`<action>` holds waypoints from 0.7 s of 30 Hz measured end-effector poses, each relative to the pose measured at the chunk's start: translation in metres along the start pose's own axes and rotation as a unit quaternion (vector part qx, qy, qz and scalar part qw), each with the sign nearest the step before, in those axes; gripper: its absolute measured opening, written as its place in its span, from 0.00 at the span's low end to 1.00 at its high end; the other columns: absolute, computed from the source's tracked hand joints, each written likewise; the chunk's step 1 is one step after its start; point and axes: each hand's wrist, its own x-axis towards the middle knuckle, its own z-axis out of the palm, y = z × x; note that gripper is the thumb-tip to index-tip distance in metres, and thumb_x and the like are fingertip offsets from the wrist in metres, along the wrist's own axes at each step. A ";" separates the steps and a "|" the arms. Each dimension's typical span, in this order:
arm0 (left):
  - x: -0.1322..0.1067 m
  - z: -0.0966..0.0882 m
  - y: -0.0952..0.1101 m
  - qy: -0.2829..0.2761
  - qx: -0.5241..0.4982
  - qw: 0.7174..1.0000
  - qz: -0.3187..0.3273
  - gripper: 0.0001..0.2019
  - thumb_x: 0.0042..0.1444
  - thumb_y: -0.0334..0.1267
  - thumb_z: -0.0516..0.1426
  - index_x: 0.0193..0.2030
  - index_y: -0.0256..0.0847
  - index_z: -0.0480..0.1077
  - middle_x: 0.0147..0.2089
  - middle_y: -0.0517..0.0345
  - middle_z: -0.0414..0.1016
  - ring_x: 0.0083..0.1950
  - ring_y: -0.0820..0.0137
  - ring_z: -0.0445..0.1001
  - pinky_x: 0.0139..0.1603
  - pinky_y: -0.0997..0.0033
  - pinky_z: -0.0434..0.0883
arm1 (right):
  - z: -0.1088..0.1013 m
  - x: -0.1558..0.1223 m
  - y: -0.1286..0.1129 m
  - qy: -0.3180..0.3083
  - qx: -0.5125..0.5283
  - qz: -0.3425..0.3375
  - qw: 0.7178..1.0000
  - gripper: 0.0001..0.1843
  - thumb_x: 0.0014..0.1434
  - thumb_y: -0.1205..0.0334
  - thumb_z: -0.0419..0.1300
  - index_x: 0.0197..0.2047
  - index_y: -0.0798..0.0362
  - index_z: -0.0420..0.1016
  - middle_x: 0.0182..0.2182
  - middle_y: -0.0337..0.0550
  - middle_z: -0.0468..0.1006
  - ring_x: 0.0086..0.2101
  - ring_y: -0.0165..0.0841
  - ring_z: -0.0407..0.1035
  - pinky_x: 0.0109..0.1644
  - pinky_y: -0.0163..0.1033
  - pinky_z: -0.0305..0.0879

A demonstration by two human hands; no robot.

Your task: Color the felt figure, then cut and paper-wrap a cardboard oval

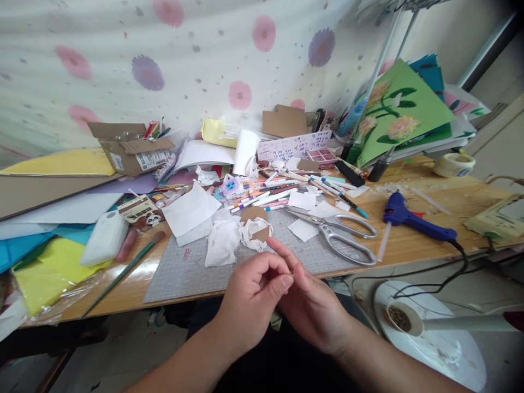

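Observation:
My left hand is in front of the grey cutting mat's near edge, its thumb and forefinger pinched together. Whatever lies between those fingertips is too small or hidden to make out. Against it rests my right hand, its forefinger stretched out and its thumb touching the left fingertips. Just beyond the hands, a cardboard ring partly wrapped in white tissue lies on the cutting mat. Crumpled tissue is beside the ring. Large silver scissors lie on the mat's right side.
A blue glue gun with its cord rests on the right. Scattered marker pens and paper scraps fill the back. At left are a paintbrush, a white bottle and coloured paper. A cardboard box stands behind.

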 end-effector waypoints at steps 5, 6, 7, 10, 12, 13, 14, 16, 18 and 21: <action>0.000 0.000 -0.001 0.009 -0.044 0.997 -0.069 0.07 0.58 0.39 0.55 0.30 0.40 0.67 0.28 0.61 0.68 0.31 0.70 0.68 0.30 0.72 0.68 | 0.000 0.002 0.001 -0.010 0.057 0.007 0.998 0.28 0.60 0.43 0.58 0.60 0.44 0.68 0.45 0.41 0.73 0.46 0.35 0.66 0.54 0.40 0.61; 0.000 0.000 -0.002 0.007 -0.058 0.995 -0.078 0.08 0.59 0.39 0.55 0.31 0.39 0.67 0.28 0.60 0.69 0.31 0.70 0.68 0.30 0.72 0.68 | 0.000 0.003 0.001 -0.013 0.065 0.006 0.998 0.28 0.60 0.42 0.57 0.60 0.45 0.69 0.42 0.40 0.73 0.43 0.33 0.67 0.52 0.38 0.62; 0.000 0.000 -0.002 0.006 -0.067 0.995 -0.079 0.08 0.59 0.40 0.55 0.31 0.39 0.67 0.29 0.60 0.69 0.31 0.71 0.69 0.30 0.72 0.69 | -0.001 0.003 0.000 -0.015 0.064 0.003 0.998 0.28 0.61 0.41 0.56 0.60 0.45 0.69 0.40 0.39 0.73 0.40 0.31 0.67 0.50 0.37 0.63; -0.001 -0.002 -0.006 0.011 -0.097 0.994 -0.058 0.11 0.61 0.40 0.54 0.29 0.39 0.67 0.27 0.62 0.69 0.29 0.74 0.67 0.33 0.74 0.67 | -0.006 0.002 -0.006 0.000 -0.026 -0.044 0.999 0.27 0.62 0.41 0.55 0.59 0.43 0.69 0.42 0.41 0.72 0.37 0.31 0.66 0.44 0.37 0.64; -0.001 -0.003 -0.008 0.015 -0.141 0.988 -0.059 0.13 0.62 0.42 0.54 0.28 0.38 0.66 0.25 0.63 0.67 0.28 0.76 0.65 0.32 0.75 0.64 | -0.011 0.000 -0.012 0.022 -0.158 -0.103 0.982 0.21 0.61 0.46 0.58 0.56 0.42 0.73 0.46 0.42 0.71 0.42 0.34 0.65 0.47 0.39 0.64; -0.001 -0.003 -0.010 0.014 -0.168 0.984 -0.065 0.14 0.62 0.43 0.54 0.27 0.38 0.66 0.24 0.64 0.66 0.27 0.76 0.64 0.31 0.76 0.63 | -0.014 -0.001 -0.015 0.025 -0.230 -0.130 0.964 0.18 0.61 0.49 0.59 0.53 0.41 0.75 0.46 0.42 0.71 0.45 0.36 0.65 0.51 0.41 0.62; -0.001 -0.002 -0.011 0.013 -0.192 0.979 -0.073 0.14 0.62 0.43 0.55 0.27 0.38 0.66 0.24 0.64 0.65 0.26 0.76 0.64 0.30 0.76 0.62 | -0.015 -0.003 -0.017 0.022 -0.296 -0.150 0.943 0.15 0.61 0.52 0.60 0.51 0.41 0.77 0.46 0.43 0.71 0.47 0.37 0.65 0.53 0.43 0.61; -0.001 -0.001 -0.012 0.018 -0.228 0.970 -0.086 0.12 0.60 0.42 0.57 0.29 0.38 0.68 0.24 0.64 0.66 0.26 0.77 0.63 0.29 0.76 0.61 | -0.017 -0.004 -0.020 0.010 -0.384 -0.170 0.907 0.14 0.61 0.56 0.62 0.51 0.40 0.77 0.44 0.43 0.70 0.47 0.38 0.66 0.53 0.45 0.63; -0.001 0.001 -0.013 0.024 -0.241 0.965 -0.096 0.10 0.59 0.41 0.58 0.31 0.37 0.70 0.25 0.63 0.67 0.26 0.77 0.63 0.29 0.76 0.61 | -0.016 -0.004 -0.020 0.019 -0.409 -0.175 0.895 0.15 0.59 0.57 0.64 0.50 0.39 0.78 0.43 0.43 0.69 0.40 0.36 0.69 0.45 0.44 0.68; -0.003 0.003 -0.014 0.017 -0.237 0.966 -0.106 0.08 0.59 0.39 0.59 0.33 0.37 0.73 0.26 0.62 0.68 0.27 0.76 0.64 0.31 0.75 0.62 | -0.013 -0.001 -0.018 0.069 -0.407 -0.198 0.889 0.09 0.57 0.60 0.65 0.42 0.40 0.82 0.39 0.41 0.68 0.29 0.29 0.69 0.33 0.39 0.69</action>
